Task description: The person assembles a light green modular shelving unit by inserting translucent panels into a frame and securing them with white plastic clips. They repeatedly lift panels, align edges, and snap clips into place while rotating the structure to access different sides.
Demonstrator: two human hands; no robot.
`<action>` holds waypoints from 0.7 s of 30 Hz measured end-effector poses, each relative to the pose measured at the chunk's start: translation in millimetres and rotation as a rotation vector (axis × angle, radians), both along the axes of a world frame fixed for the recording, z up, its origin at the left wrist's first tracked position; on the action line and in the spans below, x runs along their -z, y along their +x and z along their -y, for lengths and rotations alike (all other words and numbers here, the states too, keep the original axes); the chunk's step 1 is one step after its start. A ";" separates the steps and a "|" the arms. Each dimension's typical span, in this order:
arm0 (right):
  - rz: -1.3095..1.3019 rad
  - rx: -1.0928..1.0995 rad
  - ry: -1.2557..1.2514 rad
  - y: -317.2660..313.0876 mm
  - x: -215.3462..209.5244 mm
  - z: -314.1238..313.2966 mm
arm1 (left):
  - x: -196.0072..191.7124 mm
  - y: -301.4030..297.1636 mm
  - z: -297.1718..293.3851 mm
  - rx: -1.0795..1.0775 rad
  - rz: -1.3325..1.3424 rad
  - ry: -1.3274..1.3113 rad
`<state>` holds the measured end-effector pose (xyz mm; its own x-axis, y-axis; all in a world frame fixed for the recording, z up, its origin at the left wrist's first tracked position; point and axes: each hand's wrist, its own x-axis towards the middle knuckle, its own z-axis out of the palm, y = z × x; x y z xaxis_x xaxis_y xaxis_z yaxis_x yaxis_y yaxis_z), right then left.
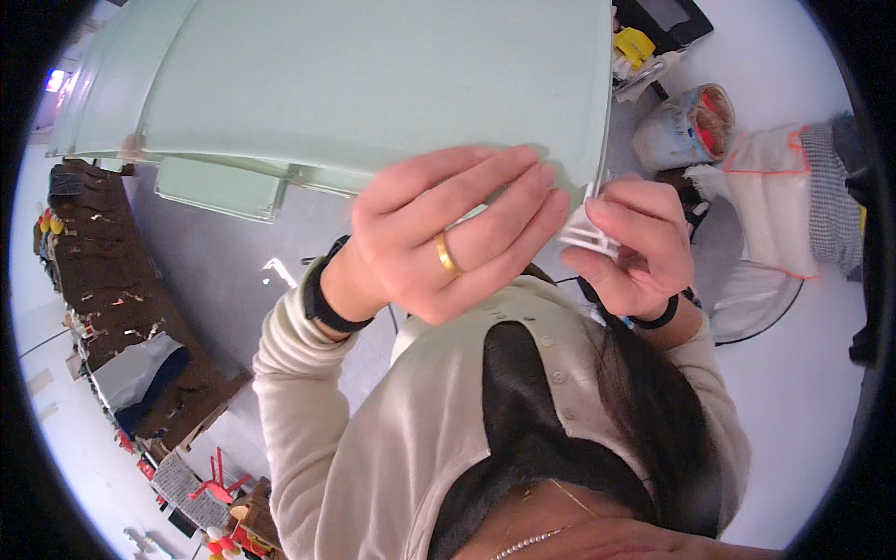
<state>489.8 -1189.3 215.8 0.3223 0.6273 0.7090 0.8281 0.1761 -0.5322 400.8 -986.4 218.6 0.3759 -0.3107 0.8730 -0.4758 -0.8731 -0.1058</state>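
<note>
A pale green tabletop (373, 84) with a glossy, sheet-like surface fills the upper middle. My left hand (457, 229), wearing a gold ring, lies over its near edge close to the right corner. Its fingers are stretched out and close together; the thumb is hidden. At that corner my right hand (644, 243) pinches a small white plastic piece (590, 235) with slots between thumb and fingers. The white piece sits against the corner edge. Whether it grips the edge, I cannot tell. My left fingertips end just beside it.
Under the tabletop's near side hangs a pale green drawer-like part (219, 189). A brown-covered bench (107, 280) with small items runs along the left. At right stand a bucket (674, 131) and a white bag with orange trim (767, 201). A red stand (219, 481) is at lower left.
</note>
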 end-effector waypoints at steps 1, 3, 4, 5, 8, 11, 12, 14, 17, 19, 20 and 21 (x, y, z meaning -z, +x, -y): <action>0.008 0.020 -0.061 -0.8 -3.4 -1.6 | -0.8 -1.5 -1.1 0.036 -0.035 -0.012; 0.071 0.067 -0.075 -2.6 -13.3 0.5 | -4.3 -10.0 -5.0 0.051 -0.122 -0.004; 0.102 0.042 -0.137 -4.1 -17.5 1.6 | -6.7 -14.0 -8.7 0.151 -0.153 -0.055; 0.183 0.076 -0.139 -3.6 -22.7 5.0 | -9.9 -23.3 -15.4 0.146 -0.154 -0.088; 0.254 0.043 0.149 -1.0 -27.4 6.6 | -16.7 -46.0 -54.6 -0.159 0.137 -0.259; 0.235 0.084 0.224 2.9 -22.3 -8.4 | -15.8 -43.0 -125.1 -0.416 0.581 -0.895; 0.188 0.041 0.191 3.5 -21.0 -13.5 | -17.3 -46.3 -154.9 -0.521 0.664 -0.943; 0.159 -0.051 0.120 6.6 -20.8 -25.3 | -6.1 -51.5 -193.8 -0.519 0.534 -0.985; 0.098 -0.203 0.015 12.1 -26.0 -34.4 | 20.6 -42.6 -231.8 -0.474 0.443 -0.701; -0.028 -0.275 -0.062 13.7 -30.7 -34.8 | 35.6 -41.4 -243.1 -0.419 0.476 -0.747; -0.127 -0.303 -0.067 14.7 -30.4 -35.6 | 42.1 -39.0 -245.2 -0.373 0.471 -0.782; -0.223 -0.322 -0.126 13.5 -32.6 -35.3 | 45.5 -39.6 -246.6 -0.422 0.466 -0.758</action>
